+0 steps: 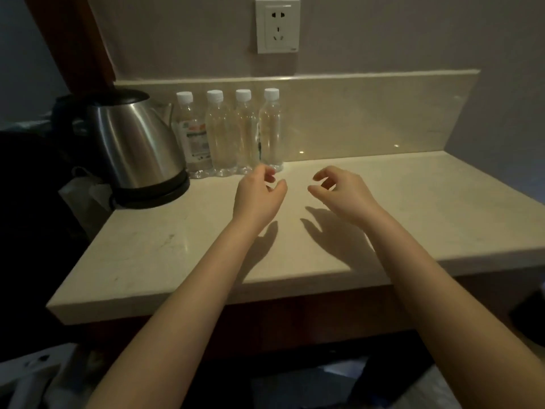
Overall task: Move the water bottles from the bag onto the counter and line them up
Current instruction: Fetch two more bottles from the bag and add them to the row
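Dim room; a pale stone counter (413, 202) with a matching backsplash (383, 113), a wall socket (277, 25) above it and a steel kettle (132, 143) at the left end. Four water bottles (219, 131) stand upright, white-capped, in a row against the backsplash just right of the kettle, each close beside or touching the next; the leftmost bottle (193, 134) carries a label. The left hand (259, 193) hovers above the counter in front of the rightmost bottle (270, 128), fingers loosely curled and holding nothing; whether its fingertips touch that bottle's base cannot be told. The right hand (339, 190) hovers beside it, well right of the row, fingers likewise loosely curled and empty. A pale shape (79, 187) low beside the kettle is too dark to identify as the bag. Judgement: the row appears largely done, and the step in hand is a check of alignment. To do it well, nudge low on the bottle bodies with flat fingers, since tall light bottles tip readily, and keep the bases flush with the backsplash line. Any further bottle belongs at the right end.
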### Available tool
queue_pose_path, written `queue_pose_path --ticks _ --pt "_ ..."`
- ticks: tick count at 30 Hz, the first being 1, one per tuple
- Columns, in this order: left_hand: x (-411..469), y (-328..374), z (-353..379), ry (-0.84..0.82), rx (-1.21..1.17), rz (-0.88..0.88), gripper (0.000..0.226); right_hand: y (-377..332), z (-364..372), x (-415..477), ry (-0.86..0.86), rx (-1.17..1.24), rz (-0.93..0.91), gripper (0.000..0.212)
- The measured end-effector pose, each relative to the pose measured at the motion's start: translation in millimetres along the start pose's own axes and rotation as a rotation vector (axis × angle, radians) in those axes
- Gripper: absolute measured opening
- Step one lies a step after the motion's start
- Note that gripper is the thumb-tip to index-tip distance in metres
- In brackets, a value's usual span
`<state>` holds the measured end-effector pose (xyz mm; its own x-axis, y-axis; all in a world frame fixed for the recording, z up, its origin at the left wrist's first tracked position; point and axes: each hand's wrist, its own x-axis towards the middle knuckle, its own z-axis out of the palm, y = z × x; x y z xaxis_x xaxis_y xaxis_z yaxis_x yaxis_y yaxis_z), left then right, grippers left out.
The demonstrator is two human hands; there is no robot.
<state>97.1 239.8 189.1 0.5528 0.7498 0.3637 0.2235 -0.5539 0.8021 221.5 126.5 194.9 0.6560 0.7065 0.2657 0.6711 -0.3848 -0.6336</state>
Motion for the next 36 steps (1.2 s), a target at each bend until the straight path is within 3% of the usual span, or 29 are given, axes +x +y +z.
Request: queue_pose_path --ticks 12,16,24,36 --pt "-136 121 114 -0.250 -0.081 0.252 0.027 108 -119 -178 0.208 0.054 0.187 0.028" --pt "-192 162 180 -0.327 -0.139 0.182 0.022 174 -177 -244 0.201 0.020 0.261 0.027" --pt "-291 231 320 -0.591 -0.078 0.227 0.024 299 -263 -356 0.291 0.127 0.489 0.024" --pt "-329 281 575 -0.985 -0.043 0.163 0.021 511 -341 -398 0.364 0.106 0.846 0.014"
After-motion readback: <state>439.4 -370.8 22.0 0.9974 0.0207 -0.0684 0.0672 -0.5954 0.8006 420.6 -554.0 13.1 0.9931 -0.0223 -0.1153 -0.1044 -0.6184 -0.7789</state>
